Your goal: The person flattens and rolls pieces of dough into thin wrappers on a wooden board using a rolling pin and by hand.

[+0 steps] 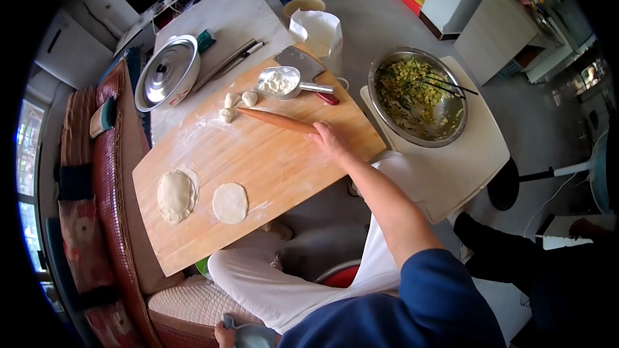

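My right hand [329, 140] is closed round the near end of a tapered wooden rolling pin [277, 120], whose far tip lies beside small dough balls [249, 98] on the floured wooden board [290, 161]. A metal scoop of flour [278, 82] rests behind the pin. Toward the board's left are a stack of rolled wrappers [176, 196] and one flat round wrapper [230, 203]. Low in the view, my left hand [224, 334] is beside a grey-blue cloth [253, 335], its fingers closed on the cloth's edge.
At the right, a steel bowl of chopped filling [418, 96] with chopsticks stands on a pale stool top [483, 154]. A cleaver [298, 62] lies on the board's back edge. A lidded pot [169, 74] stands back left. Someone in dark clothes [516, 264] is at lower right.
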A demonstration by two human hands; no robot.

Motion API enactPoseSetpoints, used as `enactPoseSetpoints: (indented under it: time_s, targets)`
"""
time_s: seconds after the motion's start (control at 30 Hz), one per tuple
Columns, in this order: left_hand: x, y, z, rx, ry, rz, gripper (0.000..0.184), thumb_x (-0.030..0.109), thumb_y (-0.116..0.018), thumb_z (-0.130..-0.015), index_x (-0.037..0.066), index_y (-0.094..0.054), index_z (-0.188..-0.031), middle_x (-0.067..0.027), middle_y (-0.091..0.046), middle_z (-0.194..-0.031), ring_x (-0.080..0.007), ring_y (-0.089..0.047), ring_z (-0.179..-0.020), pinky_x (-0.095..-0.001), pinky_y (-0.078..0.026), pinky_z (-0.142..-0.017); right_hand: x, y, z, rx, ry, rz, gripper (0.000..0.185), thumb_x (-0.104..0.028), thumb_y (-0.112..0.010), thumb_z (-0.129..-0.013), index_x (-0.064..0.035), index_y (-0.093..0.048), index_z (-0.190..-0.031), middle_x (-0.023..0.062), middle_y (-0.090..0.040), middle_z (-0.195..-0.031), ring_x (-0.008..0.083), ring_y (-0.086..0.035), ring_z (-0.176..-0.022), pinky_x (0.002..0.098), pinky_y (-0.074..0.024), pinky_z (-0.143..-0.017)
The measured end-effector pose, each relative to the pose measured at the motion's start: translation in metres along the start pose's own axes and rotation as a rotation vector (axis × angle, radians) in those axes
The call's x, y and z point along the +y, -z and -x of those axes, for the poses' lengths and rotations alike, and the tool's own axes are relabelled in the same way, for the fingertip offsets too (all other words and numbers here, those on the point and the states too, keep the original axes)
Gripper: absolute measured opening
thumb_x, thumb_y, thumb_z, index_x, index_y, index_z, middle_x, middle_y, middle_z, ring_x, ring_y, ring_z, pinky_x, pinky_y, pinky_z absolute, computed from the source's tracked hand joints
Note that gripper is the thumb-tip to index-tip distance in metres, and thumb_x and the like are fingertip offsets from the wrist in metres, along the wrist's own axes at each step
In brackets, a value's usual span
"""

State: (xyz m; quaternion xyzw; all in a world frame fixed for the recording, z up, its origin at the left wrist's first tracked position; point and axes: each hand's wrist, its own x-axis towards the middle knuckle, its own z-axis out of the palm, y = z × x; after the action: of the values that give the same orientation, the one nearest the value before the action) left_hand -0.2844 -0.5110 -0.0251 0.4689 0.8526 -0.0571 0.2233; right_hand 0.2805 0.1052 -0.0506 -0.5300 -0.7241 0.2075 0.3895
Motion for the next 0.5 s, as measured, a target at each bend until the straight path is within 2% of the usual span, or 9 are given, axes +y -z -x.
enactPoseSetpoints:
  time_s: [0.03,0.07,0.13,0.17,0.27,0.37,0.43,0.47,0.5]
  targets:
    - [-0.009,0.006,-0.004,-0.033,-0.137,-0.089,0.058,0.008,-0.063,-0.065,0.009,-0.056,-0.122,-0.0178,-0.065,-0.092,-0.0401,-0.063,-0.081,-0.048,-0.05,-0.076,0.002,-0.001,0.001,0.012,0.012,0.008,0.03,-0.026,-0.072,-0.089,-0.0038,-0.059,-0.104,0.0179,-0.064,-0.104,0.0403,-0.062,-0.096,0.0477,-0.0508,-0.079]
    - [-0.013,0.023,0.003,-0.237,-0.07,-0.068,0.064,0.015,-0.068,-0.069,0.008,-0.052,-0.13,-0.0217,-0.066,-0.108,-0.0406,-0.066,-0.096,-0.0489,-0.052,-0.081,0.004,-0.002,0.002,0.018,0.025,0.012,0.03,-0.026,-0.071,-0.089,-0.0038,-0.06,-0.106,0.0177,-0.064,-0.106,0.04,-0.062,-0.096,0.0475,-0.051,-0.079]
    - [-0.048,0.034,0.049,-0.239,0.213,-0.093,0.058,0.016,-0.065,-0.073,0.007,-0.053,-0.13,-0.0221,-0.064,-0.113,-0.0405,-0.063,-0.103,-0.0487,-0.051,-0.086,0.007,-0.006,0.0,-0.091,-0.079,0.055,0.033,-0.026,-0.07,-0.09,-0.0041,-0.061,-0.112,0.0169,-0.065,-0.109,0.0388,-0.063,-0.098,0.047,-0.0515,-0.081]
    - [-0.054,0.044,0.073,-0.222,0.316,-0.105,0.056,0.017,-0.063,-0.076,0.007,-0.054,-0.13,-0.0223,-0.063,-0.116,-0.0404,-0.061,-0.106,-0.0486,-0.051,-0.088,0.015,-0.011,-0.001,-0.048,-0.017,0.092,0.034,-0.026,-0.07,-0.091,-0.0039,-0.061,-0.115,0.0174,-0.067,-0.108,0.0384,-0.064,-0.098,0.0464,-0.0524,-0.081]
    - [-0.071,0.069,0.143,-0.208,0.504,-0.153,0.049,0.019,-0.059,-0.082,0.005,-0.055,-0.13,-0.0229,-0.06,-0.124,-0.0402,-0.056,-0.117,-0.0482,-0.049,-0.094,0.009,-0.007,0.001,0.068,0.075,0.123,0.028,-0.027,-0.07,-0.09,-0.0055,-0.062,-0.106,0.0178,-0.067,-0.096,0.0393,-0.064,-0.089,0.0477,-0.0511,-0.075]
    - [-0.089,0.082,0.22,-0.23,0.636,-0.216,0.044,0.02,-0.054,-0.089,0.003,-0.057,-0.129,-0.0236,-0.058,-0.133,-0.04,-0.052,-0.127,-0.0479,-0.048,-0.101,-0.002,0.006,-0.002,-0.112,-0.036,0.224,0.023,-0.028,-0.069,-0.092,-0.0079,-0.057,-0.09,0.016,-0.061,-0.081,0.0395,-0.06,-0.075,0.0497,-0.0451,-0.063]
    - [-0.099,0.07,0.248,-0.287,0.695,-0.283,0.041,0.022,-0.051,-0.094,0.002,-0.057,-0.129,-0.024,-0.056,-0.138,-0.0399,-0.049,-0.134,-0.0476,-0.047,-0.105,0.008,0.002,-0.004,-0.099,-0.01,0.175,0.021,-0.026,-0.067,-0.094,-0.0067,-0.059,-0.089,0.0164,-0.062,-0.08,0.0365,-0.06,-0.073,0.0474,-0.0467,-0.063]
    - [-0.108,0.056,0.232,-0.327,0.712,-0.344,0.038,0.016,-0.058,-0.089,0.004,-0.059,-0.125,-0.0234,-0.058,-0.133,-0.0393,-0.055,-0.125,-0.0488,-0.051,-0.098,0.016,0.001,-0.003,-0.126,-0.08,0.024,0.024,-0.027,-0.065,-0.096,-0.0031,-0.062,-0.099,0.0183,-0.064,-0.085,0.0353,-0.062,-0.078,0.0447,-0.0491,-0.069]
    - [-0.108,0.046,0.213,-0.368,0.727,-0.405,0.037,0.01,-0.064,-0.084,0.006,-0.06,-0.121,-0.0228,-0.06,-0.127,-0.0387,-0.062,-0.115,-0.05,-0.055,-0.091,0.016,0.006,-0.007,-0.183,-0.06,0.074,0.028,-0.027,-0.062,-0.099,-0.0014,-0.064,-0.109,0.0202,-0.067,-0.096,0.0357,-0.064,-0.088,0.0435,-0.0506,-0.076]
